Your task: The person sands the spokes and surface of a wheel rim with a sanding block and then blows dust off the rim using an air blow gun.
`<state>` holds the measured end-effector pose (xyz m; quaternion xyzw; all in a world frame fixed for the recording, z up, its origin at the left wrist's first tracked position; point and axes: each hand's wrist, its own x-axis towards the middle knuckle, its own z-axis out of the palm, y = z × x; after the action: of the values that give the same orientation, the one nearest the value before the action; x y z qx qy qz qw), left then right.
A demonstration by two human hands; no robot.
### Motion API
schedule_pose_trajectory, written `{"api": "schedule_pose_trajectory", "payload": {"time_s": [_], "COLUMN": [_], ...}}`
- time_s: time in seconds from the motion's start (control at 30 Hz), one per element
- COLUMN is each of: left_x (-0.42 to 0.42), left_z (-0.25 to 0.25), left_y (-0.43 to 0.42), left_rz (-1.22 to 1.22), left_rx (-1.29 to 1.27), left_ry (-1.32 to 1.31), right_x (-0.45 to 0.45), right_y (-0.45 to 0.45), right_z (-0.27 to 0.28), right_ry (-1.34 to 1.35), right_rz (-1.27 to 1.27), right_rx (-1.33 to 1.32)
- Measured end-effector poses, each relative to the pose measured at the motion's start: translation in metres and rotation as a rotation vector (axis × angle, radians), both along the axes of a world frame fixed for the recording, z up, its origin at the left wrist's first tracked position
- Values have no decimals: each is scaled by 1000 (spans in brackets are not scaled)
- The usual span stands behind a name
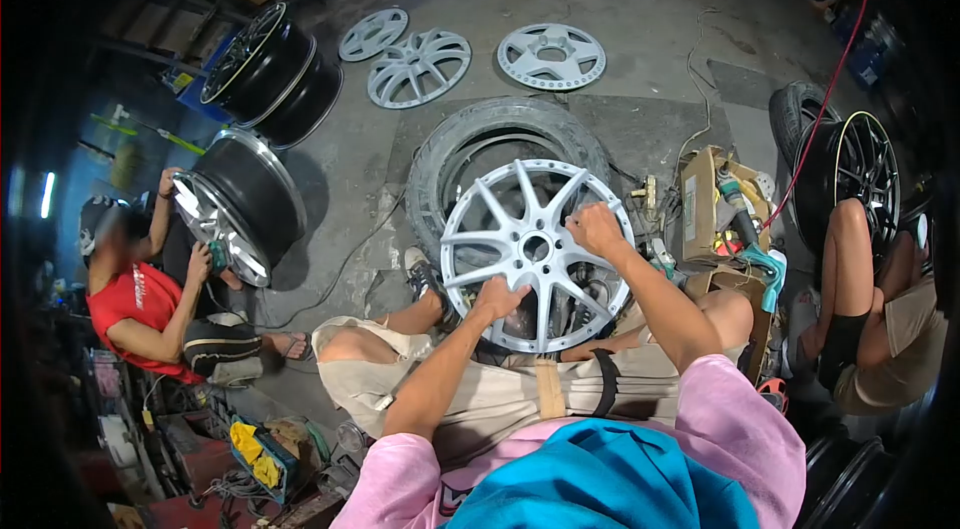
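Because spokes (527,193) look like rigid metal, silver wheel (555,257) probably handles stiff, moderately heavy; outer rim (446,241) suits firm hold. Wheel lies between knees (352,349), partly hiding grey tyre (430,169). Left hand (497,298) rests near centre, right hand (602,232) curled at spoke; cannot tell if clamped.

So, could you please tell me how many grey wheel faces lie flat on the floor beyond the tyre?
3: the left face, the many-spoked middle face nearer the camera, and the star-shaped right face, set apart from both. None appears hidden there.
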<state>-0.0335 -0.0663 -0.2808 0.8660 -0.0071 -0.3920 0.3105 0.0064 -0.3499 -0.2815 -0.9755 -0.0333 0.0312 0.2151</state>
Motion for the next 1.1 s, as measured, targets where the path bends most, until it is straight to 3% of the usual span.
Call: {"api": "schedule_pose_trajectory", "payload": {"time_s": [0.13,0.2,0.3,0.4,0.53,0.67,0.77,0.87,0.9,0.97,1.1], "left_x": [33,51,64,69,72,77,95,108,112,120,115], "left_z": [-24,-48,-24,4,-7,-3,-5,-7,-8,-9,0], "left_y": [16,28,29,22,21,16,10,4,4,5,-1], "left_rz": [-99,-139,-3,-22,-29,-37,-237,-237,-238,-306,-261], "left_rx": [97,124,57,156,94,81,181,210,209,164,173], "left_ry": [-269,-486,-490,-377,-524,-500,-320,-167,-156,-34,-59], "right_x": [-25,-44,-69,-87,-85,-56,-22,10,15,25,23], "right_y": [-8,-8,-8,3,-1,-2,12,36,46,63,87], "right_z": [1,-3,-28,-35,-19,0,34,40,38,33,-8], "right_ry": [54,69,35,15,139,105,-108,-405,-394,-471,-612], "right_rz": [-137,-268,-259,-290,-248,-97,-150,-149,-151,-34,28], "right_rx": [-4,122,266,354,284,630,456,418,417,170,26]}}
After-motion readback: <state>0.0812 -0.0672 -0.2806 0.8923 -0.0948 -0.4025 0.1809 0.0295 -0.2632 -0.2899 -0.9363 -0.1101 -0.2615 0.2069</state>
